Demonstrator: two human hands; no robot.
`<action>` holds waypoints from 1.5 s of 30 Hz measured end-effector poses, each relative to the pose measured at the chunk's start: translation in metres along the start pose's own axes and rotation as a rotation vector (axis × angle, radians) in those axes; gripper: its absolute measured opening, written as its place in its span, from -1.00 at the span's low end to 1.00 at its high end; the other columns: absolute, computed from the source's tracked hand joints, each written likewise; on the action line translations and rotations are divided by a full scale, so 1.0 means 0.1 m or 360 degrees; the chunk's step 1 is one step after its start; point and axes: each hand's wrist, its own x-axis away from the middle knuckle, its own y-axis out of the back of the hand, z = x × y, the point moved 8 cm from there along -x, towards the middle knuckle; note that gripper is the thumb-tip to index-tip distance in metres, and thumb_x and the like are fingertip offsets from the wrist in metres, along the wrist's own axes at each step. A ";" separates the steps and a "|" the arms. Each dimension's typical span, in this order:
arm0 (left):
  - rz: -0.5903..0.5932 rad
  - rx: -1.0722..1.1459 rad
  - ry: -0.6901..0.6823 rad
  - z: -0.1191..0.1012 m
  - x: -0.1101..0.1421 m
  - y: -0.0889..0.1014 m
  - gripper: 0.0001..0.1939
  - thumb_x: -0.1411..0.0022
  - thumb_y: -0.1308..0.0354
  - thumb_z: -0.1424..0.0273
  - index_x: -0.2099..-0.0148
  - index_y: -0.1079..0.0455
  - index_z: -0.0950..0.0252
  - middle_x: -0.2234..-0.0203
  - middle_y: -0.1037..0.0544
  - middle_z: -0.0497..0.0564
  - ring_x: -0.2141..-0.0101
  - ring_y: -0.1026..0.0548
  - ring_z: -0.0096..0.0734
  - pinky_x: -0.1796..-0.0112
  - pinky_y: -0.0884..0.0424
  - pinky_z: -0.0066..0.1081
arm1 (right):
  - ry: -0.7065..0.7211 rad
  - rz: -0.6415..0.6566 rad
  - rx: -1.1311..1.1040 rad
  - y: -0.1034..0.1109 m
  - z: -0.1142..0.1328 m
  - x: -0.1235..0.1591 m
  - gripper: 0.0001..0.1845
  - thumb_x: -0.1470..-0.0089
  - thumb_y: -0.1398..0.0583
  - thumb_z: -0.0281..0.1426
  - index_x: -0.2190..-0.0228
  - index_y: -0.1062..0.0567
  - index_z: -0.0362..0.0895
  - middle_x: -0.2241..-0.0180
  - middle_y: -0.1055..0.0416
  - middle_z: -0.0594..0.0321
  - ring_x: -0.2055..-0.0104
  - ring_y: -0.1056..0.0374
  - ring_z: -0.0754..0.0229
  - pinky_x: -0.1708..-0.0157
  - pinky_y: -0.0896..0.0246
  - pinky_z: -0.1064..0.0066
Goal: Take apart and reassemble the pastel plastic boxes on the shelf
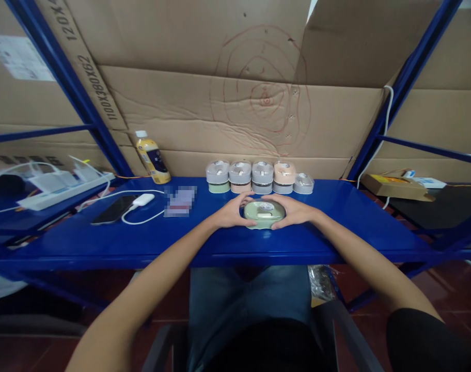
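A light green oval box [263, 221] with a clear lid and a white label on top is held between both hands, low over the blue shelf. My left hand [234, 212] curls round its left end, thumb at the front. Round the right end is my right hand [292, 211], with its thumb also at the front. Behind them stand similar boxes in stacks of two: a grey one on green [219, 178], grey on peach [240, 178], grey on grey [262, 178] and peach on grey [284, 178]. A single grey box [303, 183] sits at the row's right end.
On the left of the blue shelf [173, 240] are a yellow bottle [153, 159], a phone [114, 210], a white charger [143, 200] with cable and a blurred-out item [180, 201]. A power strip [67, 192] lies farther left. Cardboard [161, 103] and blue posts [409, 77] border the shelf.
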 end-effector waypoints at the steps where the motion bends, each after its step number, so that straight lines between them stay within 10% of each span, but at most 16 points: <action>1: -0.0010 -0.0058 -0.0016 -0.03 0.00 0.00 0.08 0.06 -0.58 0.21 -0.43 -0.17 0.22 -0.19 -0.51 0.27 -0.22 -0.51 0.13 -0.30 -0.33 0.16 | -0.0031 -0.0042 0.0061 -0.01 0.01 -0.01 0.13 0.11 -0.50 0.05 -0.40 -0.29 0.01 -0.36 -0.33 -0.02 -0.36 -0.31 -0.27 -0.36 -0.22 -0.18; 14: 0.0064 -0.0592 -0.0072 -0.11 0.01 -0.02 0.10 -0.13 -0.47 0.06 -0.56 -0.05 0.21 -0.37 -0.30 0.28 -0.38 -0.26 0.24 -0.40 -0.15 0.14 | -0.0190 -0.0340 -0.0304 0.37 -0.28 0.15 -0.22 -0.17 -0.33 0.07 -0.25 -0.41 -0.09 -0.02 -0.59 0.03 -0.08 -0.53 -0.10 -0.14 -0.42 -0.02; 24: 0.0109 -0.0680 -0.0176 -0.16 0.03 -0.08 -0.50 -0.23 -0.41 0.07 -0.16 -0.63 0.12 -0.24 -0.38 0.15 -0.27 -0.42 0.08 -0.36 -0.28 0.03 | -0.0421 -0.0598 -0.0570 0.58 -0.64 0.25 -0.44 -0.20 -0.26 0.14 0.01 -0.57 -0.03 0.16 -0.62 0.10 0.16 -0.55 0.02 0.18 -0.51 0.18; 37: -0.0434 -0.0782 -0.0081 -0.15 0.03 0.38 -0.54 -0.38 -0.18 0.03 -0.07 -0.60 0.27 -0.16 -0.47 0.24 -0.23 -0.45 0.10 -0.31 -0.33 0.10 | -0.0406 -0.0938 -0.0610 0.76 -0.71 0.33 -0.31 -0.19 -0.12 0.33 0.07 -0.53 0.03 0.10 -0.61 0.11 0.12 -0.56 -0.03 0.15 -0.52 0.10; 45: 0.0029 -0.0812 -0.0185 -0.33 0.07 0.04 -0.56 -0.15 -0.44 0.06 0.00 -0.64 0.16 -0.20 -0.42 0.15 -0.21 -0.48 0.10 -0.30 -0.36 0.03 | -0.0451 -0.0937 -0.0571 0.73 -0.74 0.32 -0.32 -0.22 -0.10 0.30 0.04 -0.52 0.01 0.13 -0.63 0.12 0.16 -0.57 -0.02 0.18 -0.54 0.09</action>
